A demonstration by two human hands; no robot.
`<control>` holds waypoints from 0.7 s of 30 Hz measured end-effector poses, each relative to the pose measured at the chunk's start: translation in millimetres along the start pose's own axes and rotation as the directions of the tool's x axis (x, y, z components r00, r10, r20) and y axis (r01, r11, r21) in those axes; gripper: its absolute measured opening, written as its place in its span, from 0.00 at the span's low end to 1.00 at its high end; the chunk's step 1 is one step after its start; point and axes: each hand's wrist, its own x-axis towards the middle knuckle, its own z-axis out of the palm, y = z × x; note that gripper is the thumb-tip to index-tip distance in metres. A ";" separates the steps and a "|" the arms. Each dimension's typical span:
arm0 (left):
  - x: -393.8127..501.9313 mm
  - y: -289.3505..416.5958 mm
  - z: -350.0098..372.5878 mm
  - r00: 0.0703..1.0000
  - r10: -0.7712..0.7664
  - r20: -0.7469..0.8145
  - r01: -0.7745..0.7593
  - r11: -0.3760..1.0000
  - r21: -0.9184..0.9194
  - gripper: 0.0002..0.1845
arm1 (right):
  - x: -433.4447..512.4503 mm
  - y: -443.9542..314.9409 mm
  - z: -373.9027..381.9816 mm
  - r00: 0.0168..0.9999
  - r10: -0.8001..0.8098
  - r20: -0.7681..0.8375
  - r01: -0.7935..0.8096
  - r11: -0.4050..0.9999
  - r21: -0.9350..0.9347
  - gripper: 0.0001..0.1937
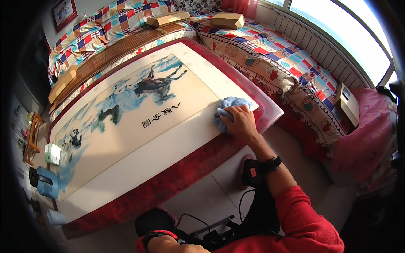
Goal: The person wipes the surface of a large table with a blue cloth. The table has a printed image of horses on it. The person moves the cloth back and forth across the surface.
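My right hand (240,120) grips a crumpled light-blue cloth (232,102) and presses it on the table near its right corner. The table (177,180) has a dark-red mottled border and a pale centre. Across that centre lies a picture of galloping horses (152,85) with brush-style characters, the cloth touching its pale margin. At the bottom edge of the view, my left hand (180,248) is low by my body, away from the table. Its fingers are cut off by the frame, so what it holds cannot be seen.
Near the table's left end are a blue kettle (47,183), a pale-blue cup (56,217) and a tissue pack (52,154). Sofas with patchwork covers (278,53) line two sides, bearing cardboard boxes (227,20). A black cable (194,216) hangs by my legs.
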 end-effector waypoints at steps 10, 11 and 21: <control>-3.4 -0.7 -4.0 0.999 -0.010 -0.041 0.010 1.000 -0.002 0.13 | -41.2 -88.1 16.5 0.810 -0.571 0.131 0.515 0.801 0.306 0.18; -3.5 0.3 -3.9 0.999 -0.007 -0.042 0.007 1.000 -0.001 0.14 | -36.3 -81.9 16.1 0.837 -0.540 0.089 0.502 0.822 0.268 0.18; -4.2 14.4 -1.3 0.999 0.025 -0.024 -0.024 0.999 0.022 0.15 | 15.3 -26.4 10.0 0.996 0.080 -0.050 -0.084 0.992 -0.093 0.17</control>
